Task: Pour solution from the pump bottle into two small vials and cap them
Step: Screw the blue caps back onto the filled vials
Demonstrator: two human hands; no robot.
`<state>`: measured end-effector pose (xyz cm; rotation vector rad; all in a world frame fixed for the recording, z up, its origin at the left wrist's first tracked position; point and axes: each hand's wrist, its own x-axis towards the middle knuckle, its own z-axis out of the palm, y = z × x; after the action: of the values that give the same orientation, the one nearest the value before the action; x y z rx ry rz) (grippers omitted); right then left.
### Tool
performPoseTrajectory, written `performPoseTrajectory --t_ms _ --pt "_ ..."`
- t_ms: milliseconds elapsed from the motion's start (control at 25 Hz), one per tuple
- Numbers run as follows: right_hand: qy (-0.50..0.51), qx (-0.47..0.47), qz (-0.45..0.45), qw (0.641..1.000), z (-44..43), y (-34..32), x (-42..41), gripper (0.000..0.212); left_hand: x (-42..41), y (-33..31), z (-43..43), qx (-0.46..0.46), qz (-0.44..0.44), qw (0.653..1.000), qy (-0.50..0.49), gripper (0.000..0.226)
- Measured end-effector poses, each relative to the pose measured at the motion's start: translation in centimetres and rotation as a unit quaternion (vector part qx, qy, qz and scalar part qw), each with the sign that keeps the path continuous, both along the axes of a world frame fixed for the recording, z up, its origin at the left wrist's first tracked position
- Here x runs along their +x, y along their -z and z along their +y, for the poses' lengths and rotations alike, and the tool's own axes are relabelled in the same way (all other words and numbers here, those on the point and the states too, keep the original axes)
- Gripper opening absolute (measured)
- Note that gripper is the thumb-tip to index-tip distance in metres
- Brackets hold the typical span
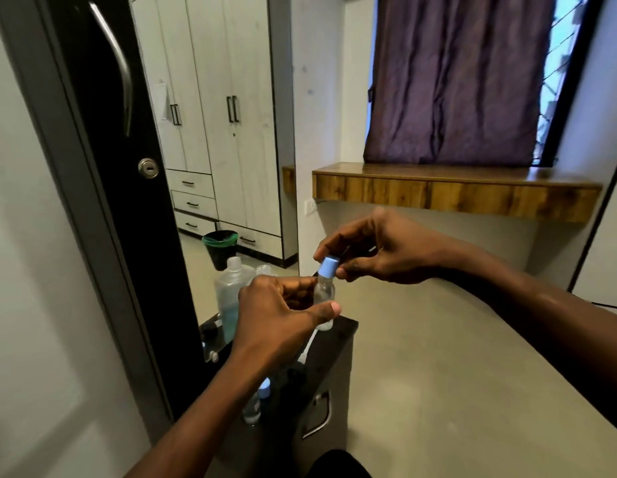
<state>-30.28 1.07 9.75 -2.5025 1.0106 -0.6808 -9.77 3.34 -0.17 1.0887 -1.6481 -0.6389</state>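
Observation:
My left hand (279, 315) grips a small clear vial (324, 294) upright above the black cabinet top (345, 329). A blue cap (328, 267) sits on the vial's neck, and my right hand (386, 251) pinches that cap from the right. Behind my left hand stands the big clear bottle (227, 291) with blue solution in its lower part; its neck is open, with no pump on it. A second small vial with a blue cap (257, 401) stands near the cabinet's front, partly hidden by my left forearm.
A mirror (217, 132) rises behind the cabinet and reflects wardrobes and a black bin. The cabinet has a metal handle (317, 419) on its front. A wooden shelf (455, 191) and a purple curtain are at the back right. Bare floor lies to the right.

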Motion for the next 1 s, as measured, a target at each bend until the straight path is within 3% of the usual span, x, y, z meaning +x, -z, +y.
performPoseTrajectory --t_ms 320,640,800,840,920,1000 --pt "0.064 -0.017 0.063 0.996 1.8 -0.7 -4.7 0.035 -5.4 -0.4 0.4 -0.030 -0.016 0.998 0.046 0.021" --pt "0.093 -0.049 0.134 0.985 2.2 -0.3 -5.5 0.022 -7.2 0.3 0.1 -0.050 -0.072 0.996 0.009 0.021" --pt "0.201 -0.061 0.110 0.971 2.3 0.0 -4.3 0.063 -7.5 0.0 0.2 -0.051 -0.051 0.997 0.014 0.025" --pt "0.198 -0.048 0.086 0.975 2.3 -0.3 -4.4 0.060 -7.5 -0.1 0.1 -0.045 -0.032 0.998 0.022 0.026" --pt "0.123 0.009 0.074 0.990 2.3 -1.3 -5.1 0.032 -7.4 -0.2 0.0 -0.042 -0.009 0.999 0.031 0.026" --pt "0.090 0.029 0.078 0.993 2.6 -1.7 -5.2 0.032 -7.3 -0.2 -0.2 -0.043 -0.017 0.998 0.031 0.024"
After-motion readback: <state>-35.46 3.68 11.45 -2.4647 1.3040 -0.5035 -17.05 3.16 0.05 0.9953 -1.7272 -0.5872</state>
